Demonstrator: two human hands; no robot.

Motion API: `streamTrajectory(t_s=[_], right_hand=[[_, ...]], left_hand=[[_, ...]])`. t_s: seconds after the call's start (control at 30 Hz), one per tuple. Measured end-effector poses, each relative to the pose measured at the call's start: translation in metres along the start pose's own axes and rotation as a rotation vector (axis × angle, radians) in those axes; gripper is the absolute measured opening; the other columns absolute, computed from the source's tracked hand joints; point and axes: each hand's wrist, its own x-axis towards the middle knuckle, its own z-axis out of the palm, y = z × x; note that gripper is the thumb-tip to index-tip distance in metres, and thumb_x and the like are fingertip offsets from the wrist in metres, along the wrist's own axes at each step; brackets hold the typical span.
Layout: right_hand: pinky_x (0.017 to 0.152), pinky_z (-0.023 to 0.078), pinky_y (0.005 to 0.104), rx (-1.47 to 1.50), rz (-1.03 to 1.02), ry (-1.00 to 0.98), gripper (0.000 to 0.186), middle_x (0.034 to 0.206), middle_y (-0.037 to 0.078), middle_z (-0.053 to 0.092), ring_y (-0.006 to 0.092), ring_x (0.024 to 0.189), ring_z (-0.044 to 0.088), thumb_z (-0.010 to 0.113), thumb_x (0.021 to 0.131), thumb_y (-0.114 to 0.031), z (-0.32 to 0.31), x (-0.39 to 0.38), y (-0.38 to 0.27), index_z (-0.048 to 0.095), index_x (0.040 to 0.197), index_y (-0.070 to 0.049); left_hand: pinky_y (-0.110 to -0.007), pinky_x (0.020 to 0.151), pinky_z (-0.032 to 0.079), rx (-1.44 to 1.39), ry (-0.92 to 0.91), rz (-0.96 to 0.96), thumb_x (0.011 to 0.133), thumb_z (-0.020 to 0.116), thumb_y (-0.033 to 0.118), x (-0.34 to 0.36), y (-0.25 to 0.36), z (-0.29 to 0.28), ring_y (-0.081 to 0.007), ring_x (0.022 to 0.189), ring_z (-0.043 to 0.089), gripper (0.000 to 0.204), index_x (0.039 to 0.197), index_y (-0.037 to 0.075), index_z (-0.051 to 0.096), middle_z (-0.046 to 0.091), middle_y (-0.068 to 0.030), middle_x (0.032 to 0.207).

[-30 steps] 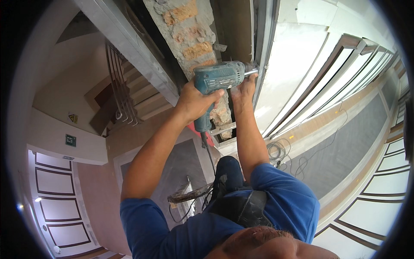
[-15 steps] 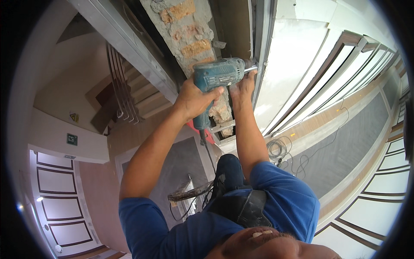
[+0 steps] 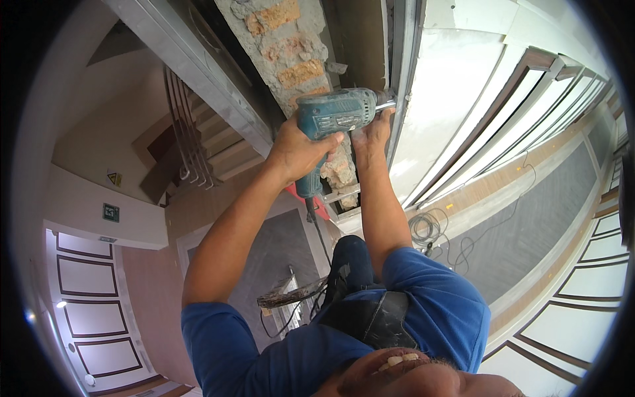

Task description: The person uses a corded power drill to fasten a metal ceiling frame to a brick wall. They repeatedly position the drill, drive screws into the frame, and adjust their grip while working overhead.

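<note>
My left hand point(image 3: 294, 153) is wrapped round the handle of a dusty teal power drill point(image 3: 337, 112), its thumb lying along the drill's near side. The drill lies level, with its chuck point(image 3: 384, 101) pointing right at an upright metal channel point(image 3: 405, 73). Just below the chuck, my right hand point(image 3: 374, 135) is curled, with fingertips up at the bit end by the channel. What those fingers pinch, if anything, is too hidden to make out. From the handle's base a dark power cord point(image 3: 317, 228) hangs down.
Behind the drill rises a rough brick and mortar column point(image 3: 291, 49), with another metal frame point(image 3: 198, 73) to its left. Far below are stairs point(image 3: 225, 142), a coiled cable point(image 3: 428, 227) on the floor, and a worn wooden ladder top point(image 3: 291, 296) near my legs. White wall panel point(image 3: 450, 86) stands right.
</note>
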Motion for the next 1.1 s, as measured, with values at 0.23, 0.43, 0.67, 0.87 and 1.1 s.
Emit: streamTrajectory(t_s=[0.23,0.43,0.67,0.87,1.1], right_hand=[[0.120,0.033,0.0499,-0.033,-0.008,0.009,0.070,0.153,0.012,0.045,0.0324,0.142,0.042,0.028,0.108,-0.061,0.002,-0.001,-0.001,0.039,0.153,-0.009],[0.120,0.032,0.0498,-0.022,0.016,0.053,0.070,0.154,0.013,0.044,0.0327,0.142,0.042,0.026,0.108,-0.060,-0.006,0.002,-0.001,0.038,0.154,-0.008],[0.117,0.037,0.0491,0.001,0.068,0.095,0.068,0.151,0.014,0.048,0.0330,0.139,0.046,0.025,0.109,-0.058,-0.014,0.001,-0.003,0.040,0.153,-0.008],[0.112,0.042,0.0481,-0.037,0.066,0.092,0.071,0.145,0.014,0.053,0.0326,0.133,0.050,0.025,0.108,-0.061,-0.018,0.003,-0.005,0.045,0.149,-0.006],[0.106,0.049,0.0524,-0.068,0.164,0.101,0.069,0.129,0.020,0.065,0.0373,0.119,0.061,0.025,0.110,-0.055,-0.031,0.006,-0.018,0.054,0.138,0.001]], left_hand=[[-0.032,0.064,0.055,0.045,0.072,0.060,0.087,0.078,0.007,0.001,-0.001,0.006,-0.0131,0.068,0.066,0.040,0.121,0.000,0.057,0.071,-0.0054,0.084],[-0.032,0.065,0.056,0.054,0.045,0.069,0.087,0.078,0.008,0.005,-0.002,0.008,-0.0130,0.070,0.067,0.041,0.121,0.000,0.057,0.071,-0.0053,0.085],[-0.034,0.075,0.058,0.088,0.098,0.087,0.085,0.081,0.013,0.011,-0.029,0.014,-0.0174,0.080,0.071,0.045,0.122,-0.001,0.059,0.073,-0.0110,0.099],[-0.032,0.071,0.057,-0.009,0.129,0.172,0.086,0.081,0.012,0.005,-0.053,0.021,-0.0154,0.081,0.070,0.039,0.117,0.001,0.060,0.071,-0.0110,0.101],[-0.031,0.059,0.058,-0.378,0.106,-0.038,0.089,0.080,0.011,-0.016,-0.076,0.031,-0.0168,0.083,0.070,0.041,0.123,0.003,0.058,0.070,-0.0083,0.101]])
